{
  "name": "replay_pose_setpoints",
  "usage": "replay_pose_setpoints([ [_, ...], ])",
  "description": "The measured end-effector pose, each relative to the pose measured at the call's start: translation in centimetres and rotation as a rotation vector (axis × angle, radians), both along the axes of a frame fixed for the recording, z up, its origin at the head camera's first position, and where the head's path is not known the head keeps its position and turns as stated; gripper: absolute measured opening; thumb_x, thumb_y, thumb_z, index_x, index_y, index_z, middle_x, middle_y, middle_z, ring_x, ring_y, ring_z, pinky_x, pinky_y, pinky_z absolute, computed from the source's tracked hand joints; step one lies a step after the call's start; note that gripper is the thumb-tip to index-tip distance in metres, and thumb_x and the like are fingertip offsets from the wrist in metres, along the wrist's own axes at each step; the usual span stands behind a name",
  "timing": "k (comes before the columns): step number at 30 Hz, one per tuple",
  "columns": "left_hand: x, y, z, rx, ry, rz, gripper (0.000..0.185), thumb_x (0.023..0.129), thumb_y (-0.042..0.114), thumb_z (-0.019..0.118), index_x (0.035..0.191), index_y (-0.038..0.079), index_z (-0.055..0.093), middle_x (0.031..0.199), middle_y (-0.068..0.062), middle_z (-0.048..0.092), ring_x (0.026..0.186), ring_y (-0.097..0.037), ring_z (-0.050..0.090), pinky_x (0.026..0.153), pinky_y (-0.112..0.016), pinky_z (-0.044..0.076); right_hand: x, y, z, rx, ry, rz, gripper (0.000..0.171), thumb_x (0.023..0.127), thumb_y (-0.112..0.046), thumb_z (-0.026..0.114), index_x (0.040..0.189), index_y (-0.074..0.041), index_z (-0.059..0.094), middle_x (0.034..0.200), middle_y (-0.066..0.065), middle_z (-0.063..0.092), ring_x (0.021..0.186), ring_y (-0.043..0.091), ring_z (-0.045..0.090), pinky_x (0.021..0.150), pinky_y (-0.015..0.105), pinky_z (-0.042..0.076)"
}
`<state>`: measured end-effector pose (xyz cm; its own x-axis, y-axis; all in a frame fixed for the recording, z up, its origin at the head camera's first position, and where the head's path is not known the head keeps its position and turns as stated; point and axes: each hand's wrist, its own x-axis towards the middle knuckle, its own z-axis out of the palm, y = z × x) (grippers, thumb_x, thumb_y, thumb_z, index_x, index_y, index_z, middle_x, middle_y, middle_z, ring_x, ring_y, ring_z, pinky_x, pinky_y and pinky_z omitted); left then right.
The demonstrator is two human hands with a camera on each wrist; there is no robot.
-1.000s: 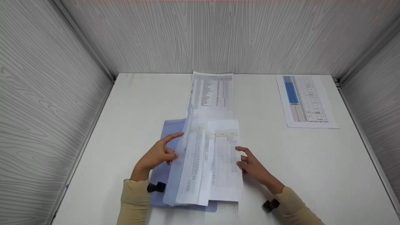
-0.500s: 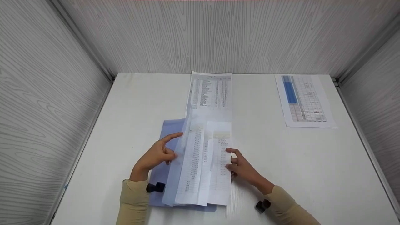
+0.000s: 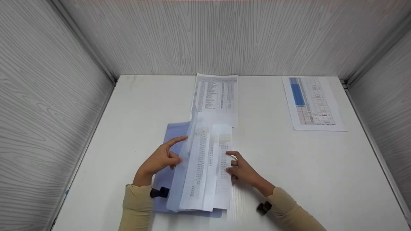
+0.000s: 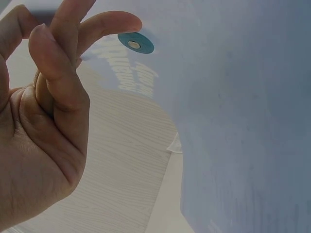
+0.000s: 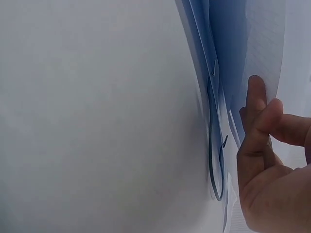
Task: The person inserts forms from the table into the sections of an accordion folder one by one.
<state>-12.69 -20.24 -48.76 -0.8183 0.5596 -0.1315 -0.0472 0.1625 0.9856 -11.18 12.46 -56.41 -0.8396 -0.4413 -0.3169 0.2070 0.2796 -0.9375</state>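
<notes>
A translucent blue document folder lies on the table at the middle front, its front cover raised at a slant. My left hand holds that cover at its left side, index finger stretched along it and thumb lower down. In the left wrist view a teal button with a metal rivet sits on the cover beside a bent finger. My right hand pinches the right edge of a printed sheet, whose left part is hidden behind other papers at the folder. A dark cord loops from the folder's edge.
Another printed sheet lies behind the folder, reaching the table's back edge. At the back right rests a sheet with a blue block and a grid. Wood-patterned panels enclose the white table at the back and sides.
My right hand has moved left with the printed sheet, so more of the sheet is now covered by the papers at the folder. My left hand has stayed in place.
</notes>
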Motion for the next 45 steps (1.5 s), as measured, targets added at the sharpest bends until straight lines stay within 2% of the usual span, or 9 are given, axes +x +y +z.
replay_pose_setpoints([
  [6,0.1,0.1,0.1,-0.007,-0.017,0.013,0.075,0.082,-0.006,0.055,0.151,0.010,0.030,0.050,0.005,0.040,0.046,-0.007,0.043,0.051,-0.022,0.043,-0.4,0.0,0.2,-0.015,-0.002,0.015,0.063,0.092,-0.007,0.055,0.147,-0.010,0.024,0.115,0.021,0.063,0.071,0.015,0.060,0.054,0.026,0.041],
  [13,-0.1,0.2,0.2,-0.013,0.004,0.010,0.075,0.083,-0.005,0.057,0.151,0.009,0.030,0.051,-0.006,0.041,0.046,-0.007,0.043,0.051,-0.021,0.043,-0.9,0.8,0.3,0.023,0.005,-0.039,0.065,0.093,-0.009,0.054,0.149,-0.010,0.022,0.109,0.018,0.065,0.068,0.017,0.065,0.054,0.026,0.042],
  [18,0.0,0.2,0.3,0.001,-0.002,0.007,0.075,0.083,-0.005,0.057,0.151,0.008,0.029,0.051,-0.004,0.041,0.046,-0.007,0.043,0.051,-0.021,0.042,-1.1,1.0,0.3,0.030,0.001,-0.065,0.066,0.093,-0.005,0.052,0.150,-0.010,0.021,0.109,0.017,0.064,0.068,0.016,0.065,0.055,0.026,0.041],
  [23,0.0,0.2,0.3,0.004,0.001,0.007,0.075,0.083,-0.006,0.057,0.151,0.008,0.029,0.051,-0.003,0.040,0.046,-0.007,0.042,0.051,-0.023,0.042,-1.1,0.7,0.4,0.023,-0.002,-0.058,0.068,0.092,-0.002,0.053,0.151,-0.004,0.018,0.110,0.020,0.064,0.068,0.018,0.063,0.056,0.028,0.040],
  [27,0.0,0.2,0.2,0.003,0.009,0.002,0.075,0.083,-0.006,0.057,0.151,0.008,0.029,0.051,-0.004,0.040,0.046,-0.007,0.042,0.051,-0.027,0.042,-0.7,0.1,1.9,-0.003,-0.010,-0.035,0.068,0.091,0.001,0.052,0.150,0.001,0.018,0.109,0.023,0.063,0.066,0.018,0.061,0.055,0.027,0.040],
  [31,0.0,0.1,0.1,0.005,0.014,-0.005,0.074,0.084,-0.005,0.057,0.151,0.008,0.028,0.048,0.003,0.041,0.046,-0.007,0.043,0.051,-0.026,0.043,-0.7,-0.2,1.4,-0.049,-0.016,-0.013,0.068,0.091,0.002,0.051,0.150,0.001,0.017,0.108,0.022,0.063,0.063,0.016,0.059,0.055,0.025,0.039],
  [34,0.0,0.1,0.1,0.010,0.011,-0.008,0.074,0.085,-0.004,0.058,0.152,0.008,0.027,0.047,0.010,0.042,0.045,-0.006,0.043,0.051,-0.023,0.043,-1.1,-0.3,-0.3,-0.077,-0.027,-0.008,0.068,0.092,0.001,0.051,0.150,-0.002,0.016,0.106,0.018,0.062,0.062,0.014,0.061,0.055,0.025,0.040],
  [38,0.0,0.1,0.1,0.012,0.013,-0.011,0.075,0.085,-0.003,0.059,0.152,0.007,0.027,0.048,0.010,0.044,0.045,-0.006,0.043,0.051,-0.021,0.043,-1.2,-0.5,-0.4,-0.082,-0.035,-0.009,0.066,0.091,0.001,0.051,0.149,-0.003,0.018,0.101,0.014,0.060,0.062,0.014,0.063,0.055,0.024,0.041],
  [45,0.1,0.1,0.3,0.011,0.007,-0.009,0.075,0.085,-0.004,0.058,0.152,0.008,0.028,0.048,0.010,0.043,0.046,-0.007,0.044,0.052,-0.023,0.043,-1.2,-0.8,-0.3,-0.058,-0.019,0.014,0.064,0.091,0.001,0.051,0.148,-0.002,0.022,0.105,0.016,0.061,0.063,0.013,0.065,0.055,0.025,0.041],
])
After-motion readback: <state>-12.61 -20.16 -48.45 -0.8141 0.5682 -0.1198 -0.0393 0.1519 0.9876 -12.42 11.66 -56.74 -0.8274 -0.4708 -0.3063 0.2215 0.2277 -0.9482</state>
